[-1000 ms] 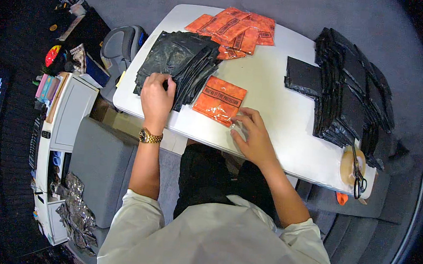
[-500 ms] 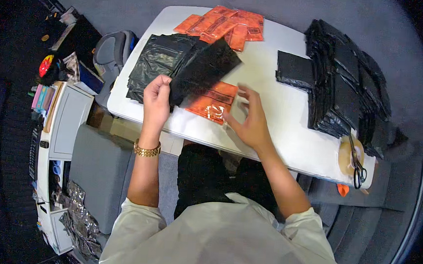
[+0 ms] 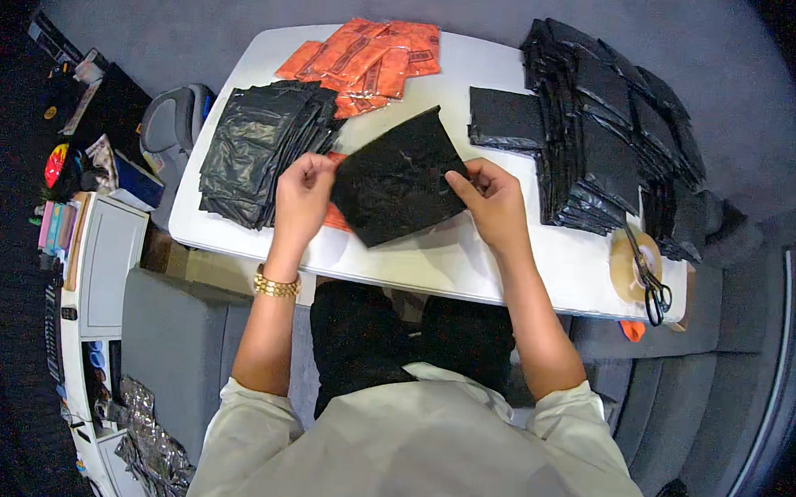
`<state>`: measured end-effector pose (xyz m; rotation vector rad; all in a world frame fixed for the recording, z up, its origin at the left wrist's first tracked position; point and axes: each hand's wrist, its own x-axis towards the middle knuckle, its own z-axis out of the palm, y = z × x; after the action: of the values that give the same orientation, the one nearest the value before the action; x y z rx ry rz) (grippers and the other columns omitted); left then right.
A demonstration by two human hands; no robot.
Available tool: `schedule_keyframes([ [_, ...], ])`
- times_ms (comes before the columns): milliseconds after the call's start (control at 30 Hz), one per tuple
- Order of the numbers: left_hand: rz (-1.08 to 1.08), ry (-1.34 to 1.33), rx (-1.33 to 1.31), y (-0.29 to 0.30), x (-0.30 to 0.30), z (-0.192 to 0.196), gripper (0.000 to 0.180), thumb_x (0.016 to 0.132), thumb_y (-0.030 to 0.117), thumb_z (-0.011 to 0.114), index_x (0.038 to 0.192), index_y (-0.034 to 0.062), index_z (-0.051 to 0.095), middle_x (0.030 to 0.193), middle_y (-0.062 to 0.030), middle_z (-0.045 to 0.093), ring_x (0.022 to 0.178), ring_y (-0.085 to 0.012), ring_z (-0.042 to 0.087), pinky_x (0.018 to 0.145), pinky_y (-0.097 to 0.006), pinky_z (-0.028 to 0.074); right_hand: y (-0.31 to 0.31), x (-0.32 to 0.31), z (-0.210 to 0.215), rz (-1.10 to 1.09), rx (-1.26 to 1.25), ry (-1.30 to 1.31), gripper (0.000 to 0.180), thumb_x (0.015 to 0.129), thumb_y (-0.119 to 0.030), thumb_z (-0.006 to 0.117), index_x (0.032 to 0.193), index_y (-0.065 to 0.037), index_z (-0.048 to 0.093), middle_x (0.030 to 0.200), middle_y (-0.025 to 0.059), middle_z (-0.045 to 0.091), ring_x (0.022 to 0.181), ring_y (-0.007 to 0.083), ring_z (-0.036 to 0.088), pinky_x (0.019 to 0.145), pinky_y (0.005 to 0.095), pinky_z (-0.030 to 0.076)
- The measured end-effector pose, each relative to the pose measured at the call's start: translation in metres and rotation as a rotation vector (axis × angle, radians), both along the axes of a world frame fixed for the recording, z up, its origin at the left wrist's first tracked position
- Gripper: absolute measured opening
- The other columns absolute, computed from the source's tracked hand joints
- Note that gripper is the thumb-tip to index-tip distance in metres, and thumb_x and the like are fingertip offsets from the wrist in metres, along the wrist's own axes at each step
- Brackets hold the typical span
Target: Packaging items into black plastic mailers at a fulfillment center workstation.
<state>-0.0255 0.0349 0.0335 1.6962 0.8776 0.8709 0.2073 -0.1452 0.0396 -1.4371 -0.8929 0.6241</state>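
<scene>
A flat black plastic bag (image 3: 403, 175) is stretched at a tilt between my hands above the table. My left hand (image 3: 304, 200), with a gold bracelet on its wrist, pinches the bag's left edge. The right-hand edge is gripped between the thumb and fingers of my right hand (image 3: 498, 205). An orange packet (image 3: 335, 218) in clear film lies under the bag, mostly hidden by it. Just left of my left hand rises a stack of black plastic bags (image 3: 262, 151). Behind it several orange packets (image 3: 360, 61) lie in a loose pile.
Large piles of black packages (image 3: 600, 124) cover the right side of the white table (image 3: 442, 275). At its right corner black scissors (image 3: 649, 285) lie across a roll of tape (image 3: 623, 264). A grey chair (image 3: 168, 126) stands left of the table, a grey sofa (image 3: 666, 369) to the right.
My right hand has left the orange packet and taken the black bag's right edge. The bag has turned and come down over the packet. The whole view has shifted slightly.
</scene>
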Motion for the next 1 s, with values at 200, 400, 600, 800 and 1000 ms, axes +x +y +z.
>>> schedule_keyframes([
  [200,-0.114,0.028,0.795,-0.035,0.04,0.054,0.042,0.09,0.009,0.083,0.131,0.0068,0.072,0.124,-0.0082,0.074,0.107,-0.0175,0.071,0.093,-0.031,0.056,-0.016,0.022,0.048,0.156,-0.244,-0.401,0.026,0.097,-0.022,0.078,0.112,-0.002,0.078,0.096,0.0169,0.077,0.083,0.0259,0.07,0.077,0.0378,0.055],
  [400,-0.427,0.081,0.255,-0.049,0.068,0.069,0.04,0.091,0.01,0.085,0.127,0.0008,0.071,0.118,-0.0097,0.075,0.104,-0.0142,0.07,0.09,-0.028,0.056,-0.007,0.029,0.084,0.093,-0.023,-0.784,0.021,0.091,-0.01,0.08,0.111,-0.003,0.079,0.104,0.0122,0.074,0.098,0.0268,0.072,0.084,0.0356,0.056],
  [600,-0.342,-0.128,0.033,-0.054,0.08,0.039,0.026,0.092,0.004,0.084,0.111,-0.001,0.068,0.102,-0.0025,0.07,0.091,-0.0078,0.064,0.081,-0.024,0.053,-0.004,0.025,0.073,-0.004,0.134,-0.856,0.021,0.083,-0.008,0.084,0.103,-0.012,0.081,0.109,0.0068,0.07,0.106,0.0293,0.069,0.093,0.0403,0.057],
  [800,-0.351,-0.239,-0.082,-0.06,0.084,0.022,0.026,0.093,-0.001,0.082,0.111,0.001,0.064,0.097,0.0001,0.067,0.087,-0.0067,0.061,0.078,-0.024,0.052,-0.003,0.033,0.059,-0.028,0.259,-0.973,0.016,0.082,-0.009,0.085,0.097,-0.012,0.082,0.111,0.0052,0.071,0.106,0.0296,0.069,0.097,0.042,0.056],
  [1000,-0.395,-0.213,-0.141,-0.058,0.084,0.015,0.023,0.101,0.012,0.075,0.122,0.0069,0.067,0.096,0.0023,0.067,0.08,-0.0016,0.06,0.066,-0.018,0.047,-0.006,0.037,0.059,0.024,0.084,-1.01,0.016,0.082,-0.008,0.085,0.098,-0.01,0.081,0.114,0.0078,0.07,0.103,0.0305,0.068,0.095,0.0416,0.056],
])
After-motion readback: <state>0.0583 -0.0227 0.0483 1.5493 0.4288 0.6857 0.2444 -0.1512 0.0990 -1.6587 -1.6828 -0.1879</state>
